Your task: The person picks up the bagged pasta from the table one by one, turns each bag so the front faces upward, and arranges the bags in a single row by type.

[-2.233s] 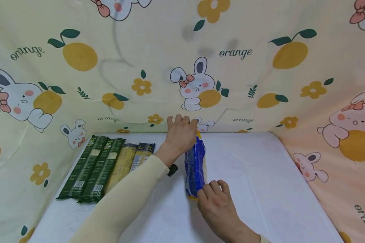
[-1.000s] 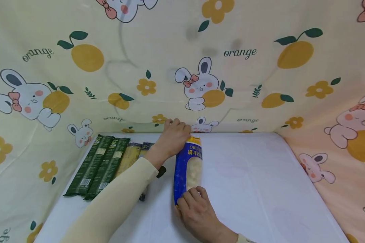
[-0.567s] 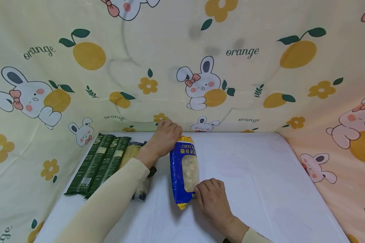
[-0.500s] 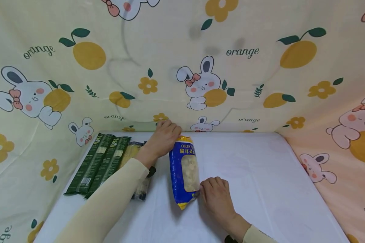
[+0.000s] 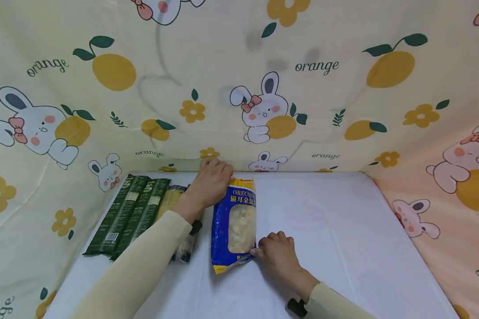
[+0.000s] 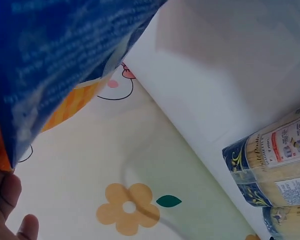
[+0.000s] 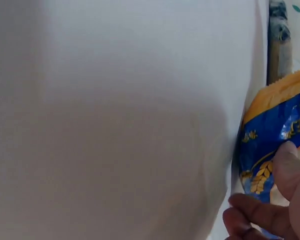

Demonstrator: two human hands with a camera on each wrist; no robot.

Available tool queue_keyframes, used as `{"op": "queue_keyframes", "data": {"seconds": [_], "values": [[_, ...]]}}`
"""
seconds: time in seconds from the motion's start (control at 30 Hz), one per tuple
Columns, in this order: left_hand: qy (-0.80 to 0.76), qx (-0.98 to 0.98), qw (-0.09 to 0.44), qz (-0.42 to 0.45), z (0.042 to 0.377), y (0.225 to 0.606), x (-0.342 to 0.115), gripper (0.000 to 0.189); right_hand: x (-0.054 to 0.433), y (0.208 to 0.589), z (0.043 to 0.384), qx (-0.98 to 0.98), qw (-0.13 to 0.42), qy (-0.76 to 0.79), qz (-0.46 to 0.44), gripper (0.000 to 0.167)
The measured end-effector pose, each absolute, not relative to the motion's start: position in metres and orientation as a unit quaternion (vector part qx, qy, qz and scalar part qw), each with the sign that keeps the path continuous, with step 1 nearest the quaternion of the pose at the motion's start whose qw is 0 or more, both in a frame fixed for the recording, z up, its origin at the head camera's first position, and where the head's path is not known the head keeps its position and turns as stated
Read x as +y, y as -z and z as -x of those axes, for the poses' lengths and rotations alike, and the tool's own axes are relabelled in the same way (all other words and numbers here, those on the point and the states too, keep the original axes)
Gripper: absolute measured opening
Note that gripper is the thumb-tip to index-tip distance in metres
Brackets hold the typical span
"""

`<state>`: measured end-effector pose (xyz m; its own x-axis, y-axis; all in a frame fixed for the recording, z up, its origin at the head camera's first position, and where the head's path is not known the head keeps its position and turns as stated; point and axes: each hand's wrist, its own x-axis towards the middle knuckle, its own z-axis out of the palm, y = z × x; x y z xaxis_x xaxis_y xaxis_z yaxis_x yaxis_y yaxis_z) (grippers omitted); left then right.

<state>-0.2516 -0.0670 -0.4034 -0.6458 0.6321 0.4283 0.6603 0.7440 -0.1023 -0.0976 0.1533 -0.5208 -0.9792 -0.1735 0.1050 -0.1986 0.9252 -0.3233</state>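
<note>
Right wrist, unlike left, shows printed wheat (image 7: 262, 175); left grip (image 5: 210, 180) and right grip (image 5: 278, 253) hold the bag (image 5: 220, 226).

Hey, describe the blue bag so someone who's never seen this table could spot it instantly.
On the white table, look to the middle, between the left hand and the right hand. The blue bag there has yellow ends and a window showing pale pieces. It is broader than the slim packs on its left, and only it is mostly bright blue.
</note>
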Motion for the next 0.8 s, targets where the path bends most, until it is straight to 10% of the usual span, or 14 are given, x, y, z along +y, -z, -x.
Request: {"op": "queue_keyframes", "data": {"seconds": [0.8], "values": [[0.023,-0.927,0.202,0.316,0.249,0.410,-0.068,0.023,0.126,0.530,0.091,-0.977,0.046,-0.164,-0.127,0.044]]}}
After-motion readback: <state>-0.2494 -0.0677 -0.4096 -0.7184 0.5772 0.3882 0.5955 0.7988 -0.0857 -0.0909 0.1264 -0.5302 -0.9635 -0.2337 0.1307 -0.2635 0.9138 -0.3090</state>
